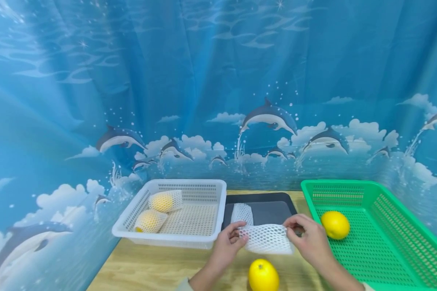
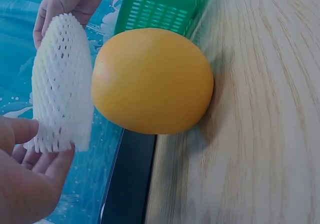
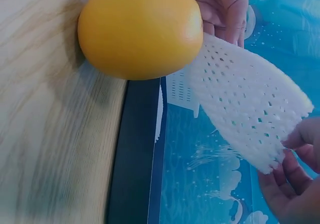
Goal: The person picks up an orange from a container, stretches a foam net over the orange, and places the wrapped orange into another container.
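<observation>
A white foam fruit net [image 1: 267, 239] is stretched flat between two hands, above the table's front part. My left hand [image 1: 223, 245] pinches one end of the net between thumb and fingers. At the other end, my right hand [image 1: 309, 239] pinches the net's edge, as the right wrist view also shows on the net [image 3: 250, 99]. A smooth, round yellow fruit [image 1: 264, 275] stands on the wooden table just below the net, touched by neither hand. In the left wrist view this fruit [image 2: 152, 81] looks larger and orange-yellow.
Behind the hands lies a dark tray [image 1: 273, 208] with another foam net [image 1: 242, 214] in it. The white basket [image 1: 213, 238] at left holds two netted yellow fruits [image 1: 162, 202]. At right, a green basket [image 1: 382, 250] holds one bare yellow fruit [image 1: 335, 225]. A dolphin-print curtain [image 1: 204, 101] hangs behind.
</observation>
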